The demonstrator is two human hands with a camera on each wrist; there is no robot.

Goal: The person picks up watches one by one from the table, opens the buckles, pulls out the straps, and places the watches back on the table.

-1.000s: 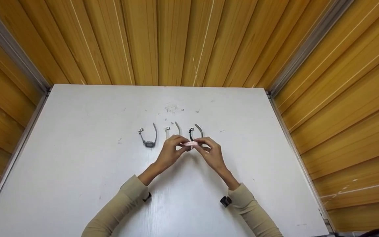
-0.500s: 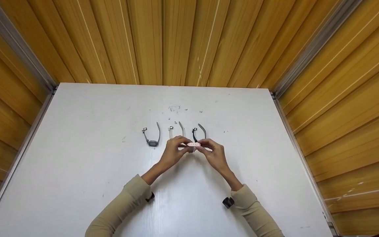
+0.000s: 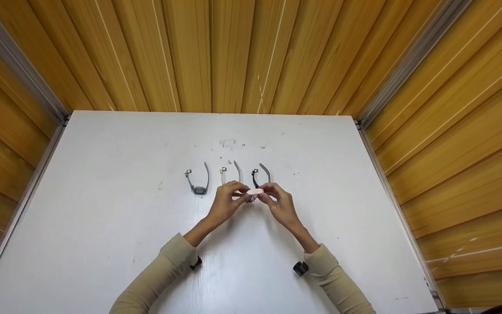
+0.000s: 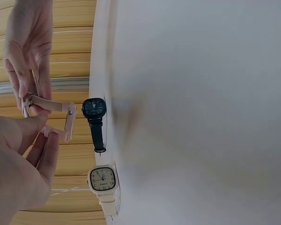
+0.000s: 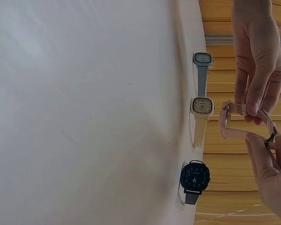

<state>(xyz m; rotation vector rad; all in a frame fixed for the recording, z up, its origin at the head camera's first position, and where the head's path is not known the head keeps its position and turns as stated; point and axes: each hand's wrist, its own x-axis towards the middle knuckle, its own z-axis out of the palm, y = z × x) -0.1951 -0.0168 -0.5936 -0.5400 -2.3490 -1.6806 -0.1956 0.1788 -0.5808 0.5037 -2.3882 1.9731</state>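
Note:
Both hands hold a pink wristwatch (image 3: 255,192) up above the white table. In the left wrist view its strap (image 4: 50,104) bends into a loop, with the watch case on the loop's side nearest the table. My left hand (image 3: 225,204) pinches one side of the strap between thumb and fingers. The other side is pinched by my right hand (image 3: 283,208). Fingertips cover part of the strap where its ends meet; in the right wrist view a dark buckle piece (image 5: 270,139) shows at the right hand's fingers. Whether the buckle is fastened, I cannot tell.
Beyond the hands, three watches stand in a row on the table (image 3: 103,209): a grey-blue watch (image 3: 199,190), a cream watch (image 4: 102,179) and a black watch (image 4: 94,108). Their straps point to the far edge. Wood-look panels (image 3: 229,56) surround the table.
The hands stay in nearly the same place, holding the pink watch throughout. Its strap tilts slightly between frames. The head view shifts a little sideways and back.

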